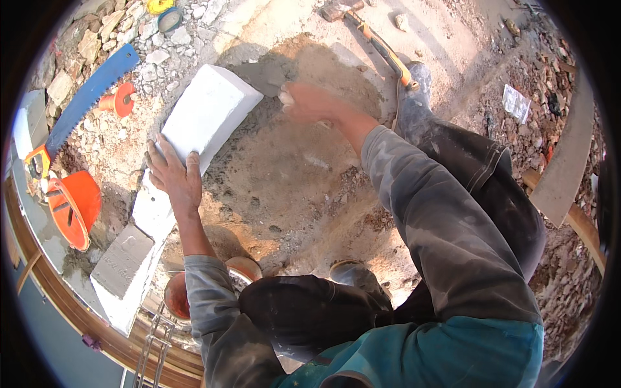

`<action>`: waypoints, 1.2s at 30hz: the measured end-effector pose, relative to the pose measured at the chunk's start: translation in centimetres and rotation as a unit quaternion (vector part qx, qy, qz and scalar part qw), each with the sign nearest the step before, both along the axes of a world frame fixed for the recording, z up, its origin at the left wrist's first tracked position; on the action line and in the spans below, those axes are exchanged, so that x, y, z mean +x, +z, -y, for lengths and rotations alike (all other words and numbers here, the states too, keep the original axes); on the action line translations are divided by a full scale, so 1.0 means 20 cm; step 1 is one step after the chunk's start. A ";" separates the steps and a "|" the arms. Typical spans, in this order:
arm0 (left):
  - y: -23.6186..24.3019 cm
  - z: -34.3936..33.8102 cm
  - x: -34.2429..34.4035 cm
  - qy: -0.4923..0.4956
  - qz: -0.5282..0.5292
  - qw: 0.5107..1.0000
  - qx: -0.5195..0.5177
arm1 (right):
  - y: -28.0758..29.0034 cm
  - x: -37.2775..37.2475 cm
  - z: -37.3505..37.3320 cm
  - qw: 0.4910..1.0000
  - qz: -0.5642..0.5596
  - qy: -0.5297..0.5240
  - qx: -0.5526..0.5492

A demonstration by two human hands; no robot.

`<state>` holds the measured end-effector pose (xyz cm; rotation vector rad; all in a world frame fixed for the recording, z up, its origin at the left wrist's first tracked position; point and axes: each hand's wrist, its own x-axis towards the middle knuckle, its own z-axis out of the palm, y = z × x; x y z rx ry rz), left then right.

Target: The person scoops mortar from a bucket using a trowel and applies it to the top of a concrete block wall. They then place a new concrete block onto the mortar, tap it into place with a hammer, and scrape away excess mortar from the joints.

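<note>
A long white block lies slantwise on the ground to the left of centre. My left hand rests on its top and near edge, fingers spread and nothing gripped. Beyond the block's right end, my right hand is smeared by motion, with its fingers seemingly curled. A flat grey blade like a trowel's extends from it towards the block; the handle is hidden in the hand. Under that hand spreads a damp, grey-brown patch of ground. A second white block, its top partly grey, continues the row towards the lower left.
On the left lie a blue-bladed handsaw, an orange funnel-shaped thing and an orange hard hat. A hammer and an orange-and-black-handled tool lie at the far side. Rubble covers the far left; a long blade lies right.
</note>
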<state>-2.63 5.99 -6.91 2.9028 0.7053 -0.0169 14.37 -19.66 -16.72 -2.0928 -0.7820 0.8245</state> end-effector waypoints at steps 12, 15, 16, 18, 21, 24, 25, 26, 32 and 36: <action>-0.01 0.02 0.00 -0.002 -0.004 1.000 -0.018 | -0.12 -0.16 0.07 0.992 -0.062 -0.033 -0.108; 0.00 0.00 -0.01 0.003 -0.005 1.000 -0.012 | -0.12 -0.20 0.05 0.995 -0.055 -0.044 -0.064; 0.01 0.00 -0.01 0.004 -0.002 1.000 -0.009 | -0.14 -0.20 0.06 0.997 -0.040 -0.046 -0.043; -0.01 0.01 0.00 0.004 -0.002 1.000 -0.022 | -0.13 -0.20 0.17 0.989 -0.131 -0.071 -0.014; 0.00 0.02 0.01 0.008 -0.002 1.000 -0.024 | 0.05 -0.20 0.28 0.938 -0.311 -0.150 0.036; 0.01 0.01 -0.01 0.014 0.001 1.000 -0.013 | 0.15 -0.25 0.30 0.885 -0.358 -0.287 0.079; 0.01 0.01 -0.01 0.016 0.002 1.000 -0.009 | 0.17 -0.27 0.29 0.870 -0.346 -0.338 0.093; 0.01 0.01 -0.02 0.016 0.005 1.000 -0.005 | 0.19 -0.29 0.28 0.865 -0.299 -0.386 0.114; -0.01 0.03 0.01 0.013 0.015 1.000 0.008 | -0.01 -0.39 0.30 0.869 -0.006 -0.476 0.136; -0.05 0.00 -0.03 0.016 0.024 0.999 0.025 | 0.03 -0.51 0.28 0.962 0.076 -0.258 -0.053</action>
